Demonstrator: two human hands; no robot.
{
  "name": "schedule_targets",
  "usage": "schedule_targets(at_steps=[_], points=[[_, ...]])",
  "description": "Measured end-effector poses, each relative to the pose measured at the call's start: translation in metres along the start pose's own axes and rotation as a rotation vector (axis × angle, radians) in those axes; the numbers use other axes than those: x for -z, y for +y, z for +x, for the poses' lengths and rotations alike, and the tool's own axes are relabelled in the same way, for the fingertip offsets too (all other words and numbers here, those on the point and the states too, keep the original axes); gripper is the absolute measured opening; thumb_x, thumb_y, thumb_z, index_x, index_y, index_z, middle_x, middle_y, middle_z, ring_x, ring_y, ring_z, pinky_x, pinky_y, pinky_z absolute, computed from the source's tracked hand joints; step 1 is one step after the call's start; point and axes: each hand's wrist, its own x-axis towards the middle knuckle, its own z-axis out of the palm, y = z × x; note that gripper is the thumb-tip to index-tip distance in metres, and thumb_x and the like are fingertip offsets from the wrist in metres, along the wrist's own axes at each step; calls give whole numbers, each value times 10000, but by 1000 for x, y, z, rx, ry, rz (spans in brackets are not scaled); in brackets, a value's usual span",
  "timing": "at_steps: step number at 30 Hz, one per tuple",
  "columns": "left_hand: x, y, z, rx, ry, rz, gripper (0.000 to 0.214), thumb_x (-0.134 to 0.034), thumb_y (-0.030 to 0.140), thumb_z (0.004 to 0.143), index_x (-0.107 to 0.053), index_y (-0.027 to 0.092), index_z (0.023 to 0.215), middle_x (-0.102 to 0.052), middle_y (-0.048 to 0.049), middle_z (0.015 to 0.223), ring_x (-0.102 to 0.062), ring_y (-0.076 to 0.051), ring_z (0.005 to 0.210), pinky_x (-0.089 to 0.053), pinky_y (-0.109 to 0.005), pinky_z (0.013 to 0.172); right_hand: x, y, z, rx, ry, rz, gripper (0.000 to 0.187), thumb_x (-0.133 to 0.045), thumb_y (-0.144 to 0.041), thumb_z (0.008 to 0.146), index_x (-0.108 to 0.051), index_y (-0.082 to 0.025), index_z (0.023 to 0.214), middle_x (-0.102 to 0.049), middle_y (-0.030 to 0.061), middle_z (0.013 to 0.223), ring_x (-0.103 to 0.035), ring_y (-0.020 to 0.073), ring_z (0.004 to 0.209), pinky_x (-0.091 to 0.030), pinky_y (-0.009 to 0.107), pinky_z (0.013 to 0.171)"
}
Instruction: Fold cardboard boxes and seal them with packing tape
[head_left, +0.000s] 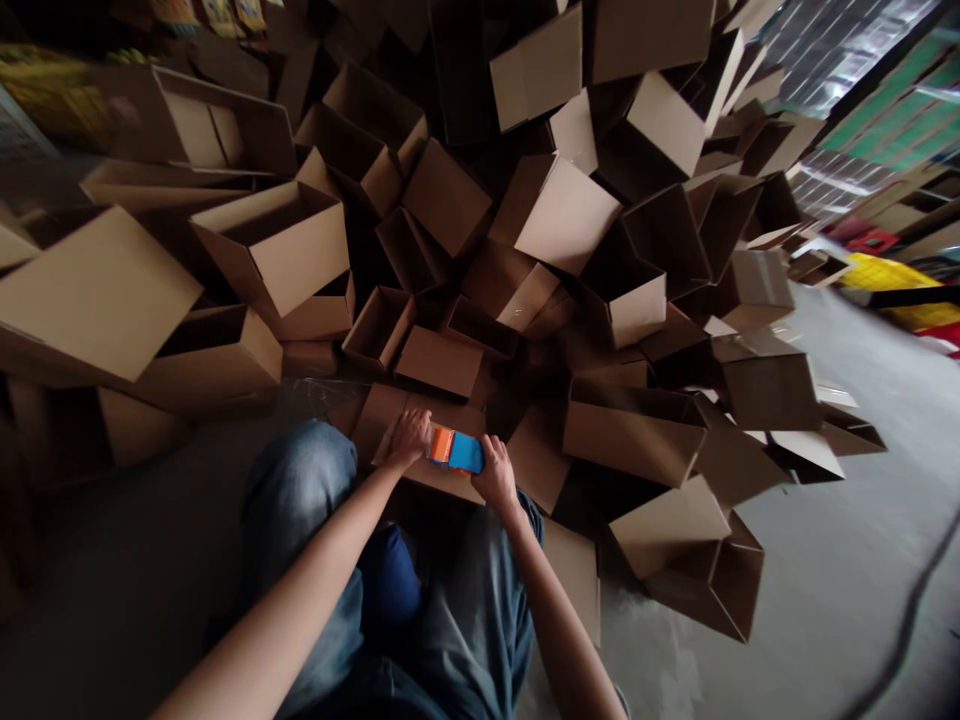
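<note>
My right hand (496,478) is gripping the tape gun (457,450), my left hand (409,437) pressing open on this box (382,415); the pile (570,215) ahead is looking done.

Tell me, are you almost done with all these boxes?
Looks well along: a big heap of made-up boxes fills the floor ahead. In hand now: the right hand holds an orange and blue tape dispenser on one box, the left hand pressing it. How many are left, I cannot tell.

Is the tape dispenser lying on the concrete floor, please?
No, the tape dispenser sits on a cardboard box, between the left hand and the right hand.
</note>
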Motion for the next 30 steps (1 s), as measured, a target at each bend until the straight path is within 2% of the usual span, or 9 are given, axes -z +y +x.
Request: schedule_targets(at_steps=[4,9,15,21,27,30], points=[[-1,4,-1,-17,-12,18,326,-311,204,973,-624,188,1060,-692,-130,1043,-621,-271,1062,-432,-432,997,0,-1,-1,-4,7,17,421,-488,-21,620,-556,-159,1012,-556,90,963,-510,236,909,-468,368,829],[-6,8,-1,-52,-25,27,353,-337,156,945,-594,171,1186,-674,-131,1196,-576,-253,1205,-367,-448,1099,0,-1,0,-8,14,29,415,-489,-18,618,-549,-157,1004,-553,90,954,-508,237,905,-466,370,833],[-4,9,0,-48,-11,36,359,-290,201,978,-625,154,1097,-692,-134,1073,-612,-249,1079,-374,-434,1077,-1,0,-1,-18,22,42,403,-514,-26,619,-542,-171,993,-552,81,956,-513,232,896,-472,358,819],[-3,12,1,-57,-5,36,374,-276,286,1007,-636,191,979,-689,-122,978,-619,-265,1006,-411,-451,1014,-1,1,-5,-31,39,51,411,-501,-16,612,-546,-181,986,-547,76,948,-516,231,907,-473,355,816],[-11,15,-4,-101,-7,31,322,-342,208,979,-630,175,1120,-689,-114,1197,-574,-256,1221,-327,-480,1130,-1,1,-6,-35,49,56,411,-485,-14,616,-538,-172,992,-545,83,950,-511,235,908,-472,357,824],[-14,15,-5,-112,-13,27,336,-347,175,970,-624,161,1161,-685,-118,1228,-553,-253,1268,-318,-479,1146,-2,1,-6,-37,50,55,398,-481,-15,621,-538,-166,985,-548,91,955,-509,238,903,-471,360,819]])
